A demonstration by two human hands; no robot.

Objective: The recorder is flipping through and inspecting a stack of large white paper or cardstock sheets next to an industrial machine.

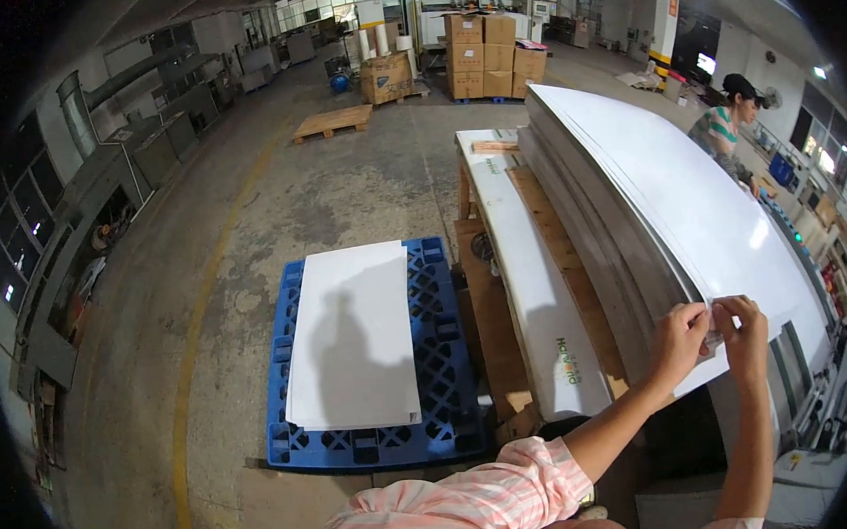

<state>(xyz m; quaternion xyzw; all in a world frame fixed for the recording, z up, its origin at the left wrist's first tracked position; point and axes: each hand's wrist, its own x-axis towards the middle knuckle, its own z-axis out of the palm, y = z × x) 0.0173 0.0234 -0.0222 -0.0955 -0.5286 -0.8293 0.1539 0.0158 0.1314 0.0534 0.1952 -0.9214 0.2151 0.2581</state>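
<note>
At the near edge of a tall stack of large white sheets [668, 175], both my hands meet. My left hand [681, 339] is closed at the edge of the upper sheets, fingers curled in. Close beside it, my right hand [743, 332] is bent at the wrist, its fingers pinched on the same sheet edge. The top sheets sit slightly apart from the pile below along their left side. The fingertips partly hide the gripped edge, so how many sheets they hold is not visible.
Left of the stack, a blue plastic pallet [437, 336] bears a low pile of white sheets [356, 340]. A white board with wooden strips [562, 248] lies under the stack. Cardboard boxes [482, 55] and a wooden pallet [333, 123] stand beyond. Another person [723, 126] works at far right.
</note>
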